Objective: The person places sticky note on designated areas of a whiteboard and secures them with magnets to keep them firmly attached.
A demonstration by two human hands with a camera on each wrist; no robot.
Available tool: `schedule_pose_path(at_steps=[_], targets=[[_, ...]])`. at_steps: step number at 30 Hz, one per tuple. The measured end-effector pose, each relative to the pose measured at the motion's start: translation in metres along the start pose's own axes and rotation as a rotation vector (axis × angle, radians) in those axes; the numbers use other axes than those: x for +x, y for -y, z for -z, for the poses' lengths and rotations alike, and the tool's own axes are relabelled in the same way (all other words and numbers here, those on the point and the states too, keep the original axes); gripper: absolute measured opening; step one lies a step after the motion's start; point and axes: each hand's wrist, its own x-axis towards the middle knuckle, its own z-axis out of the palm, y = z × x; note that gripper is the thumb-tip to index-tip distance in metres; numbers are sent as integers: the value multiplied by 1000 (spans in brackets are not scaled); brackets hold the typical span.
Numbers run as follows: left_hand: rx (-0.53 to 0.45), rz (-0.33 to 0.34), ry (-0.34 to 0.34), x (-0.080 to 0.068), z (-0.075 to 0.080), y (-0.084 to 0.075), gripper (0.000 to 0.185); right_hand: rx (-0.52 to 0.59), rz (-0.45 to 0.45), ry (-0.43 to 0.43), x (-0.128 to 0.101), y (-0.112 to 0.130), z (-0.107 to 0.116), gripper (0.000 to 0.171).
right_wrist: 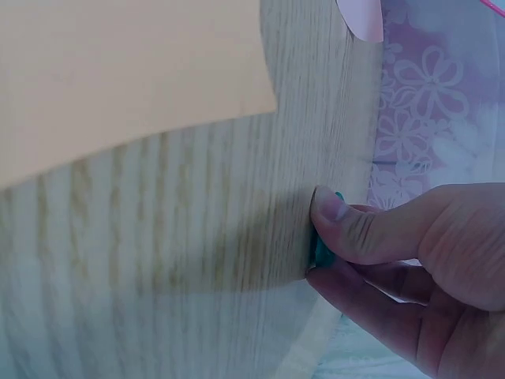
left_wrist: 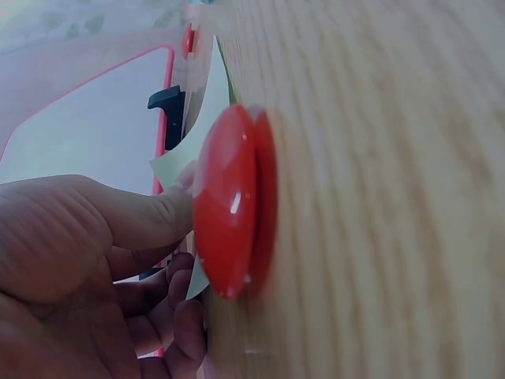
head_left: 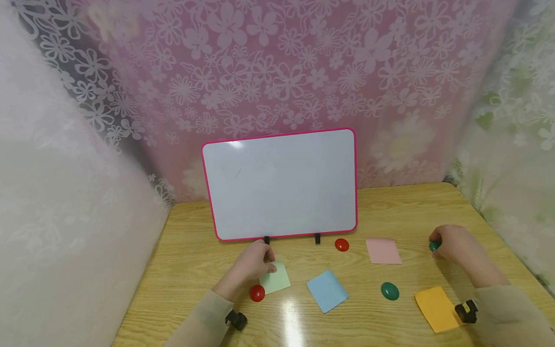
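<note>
My left hand (head_left: 253, 261) pinches the upper left edge of a pale green sticky note (head_left: 277, 280), and the left wrist view shows that note (left_wrist: 207, 110) bent up from the table. A round red magnet (head_left: 257, 293) sits by the note's lower left corner; in the left wrist view this red magnet (left_wrist: 227, 201) partly hides the note and fingertips. Over at the right, my right hand (head_left: 455, 246) holds a green round magnet (head_left: 434, 246) at the tabletop. Thumb and fingers grip the green magnet (right_wrist: 323, 249) in the right wrist view, covering much of it.
A pink-framed whiteboard (head_left: 284, 185) stands at the back on black feet (head_left: 318, 238). Before it lie a second red magnet (head_left: 342, 245), a pink note (head_left: 383, 251), a blue note (head_left: 327, 291), another green magnet (head_left: 390, 291) and an orange note (head_left: 437, 309) near my right sleeve.
</note>
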Motion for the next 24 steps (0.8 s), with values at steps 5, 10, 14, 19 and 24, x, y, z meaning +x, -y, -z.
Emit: schedule_pose_path(at_steps=[5, 10, 14, 19, 24], targets=[[-8, -7, 11, -1, 2, 2, 25, 5, 19, -16, -1, -1, -5, 38], [-31, -32, 21, -4, 4, 0, 23, 9, 23, -53, -4, -1, -6, 39], [-51, -57, 14, -5, 5, -2, 21, 6, 24, -67, -8, -1, -5, 40], [-63, -64, 4, -4, 3, 0, 18, -17, 38, -61, -9, -2, -4, 43], [-71, -57, 1, -3, 4, 3, 16, -24, 61, -46, -7, -6, -3, 45]])
